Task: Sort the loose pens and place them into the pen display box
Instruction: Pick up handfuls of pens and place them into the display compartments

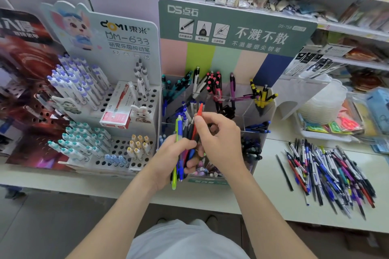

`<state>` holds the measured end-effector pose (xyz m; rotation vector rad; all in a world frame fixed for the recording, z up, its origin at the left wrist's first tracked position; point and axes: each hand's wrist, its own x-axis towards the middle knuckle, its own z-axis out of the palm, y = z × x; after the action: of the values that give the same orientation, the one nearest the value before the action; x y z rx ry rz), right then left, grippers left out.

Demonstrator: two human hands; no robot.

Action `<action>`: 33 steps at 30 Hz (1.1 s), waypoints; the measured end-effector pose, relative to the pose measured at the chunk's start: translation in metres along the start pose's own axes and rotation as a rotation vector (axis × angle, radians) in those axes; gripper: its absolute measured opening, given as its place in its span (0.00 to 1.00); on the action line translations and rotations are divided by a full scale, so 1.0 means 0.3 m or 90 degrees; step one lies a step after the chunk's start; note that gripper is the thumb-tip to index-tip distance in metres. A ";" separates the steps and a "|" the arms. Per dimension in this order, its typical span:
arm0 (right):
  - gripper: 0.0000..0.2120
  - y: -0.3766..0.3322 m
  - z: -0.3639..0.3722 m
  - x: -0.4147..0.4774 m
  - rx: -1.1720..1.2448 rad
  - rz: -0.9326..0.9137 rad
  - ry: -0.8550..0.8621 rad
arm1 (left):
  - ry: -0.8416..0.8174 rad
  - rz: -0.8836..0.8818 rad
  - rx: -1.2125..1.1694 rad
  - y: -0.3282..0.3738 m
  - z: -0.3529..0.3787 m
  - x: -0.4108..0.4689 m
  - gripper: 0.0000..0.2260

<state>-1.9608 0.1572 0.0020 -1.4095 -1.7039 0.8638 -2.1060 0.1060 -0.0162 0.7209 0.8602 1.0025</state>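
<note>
Head view, from the left: dark red display card [25, 82] at the far side of the tabletop [263, 176], then a white perforated pen stand [124, 145] bristling with purple-capped pens [73, 82] up top and teal-capped pens [80, 139] lower down, a red-and-white pen carton [116, 111] lying across its holes. Just right of that, the pen display box [251, 114] under a green header, clear compartments partly filled with teal, pink, purple, yellow and blue pens. In front of the box and blocking its lower middle compartments, both hands: left hand [172, 155] wrapped round a bundle of pens [179, 132], green and blue ones outermost; right hand [219, 139] above it, thumb and fingers pinching a red pen [200, 110] at the bundle's top. Farther right, well apart from the box, loose pens [328, 170] heaped flat on the tabletop, one dark pen [284, 172] lying separately at the heap's left. Behind the heap, colourful packets [345, 122].
</note>
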 end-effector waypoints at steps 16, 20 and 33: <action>0.18 0.291 -0.161 -0.109 -0.429 0.089 -0.137 | 0.253 -0.080 0.050 -0.120 0.015 0.053 0.17; 0.14 0.293 -0.118 -0.080 -0.394 -0.003 -0.078 | 0.303 -0.045 0.023 -0.140 0.046 0.061 0.16; 0.08 0.279 -0.085 -0.054 -0.230 -0.101 0.040 | 0.548 0.340 0.442 0.002 0.100 0.142 0.10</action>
<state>-1.8965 0.1560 -0.0597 -1.4883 -1.9602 0.4335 -2.0681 0.1418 -0.0130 1.1607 1.8845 1.5501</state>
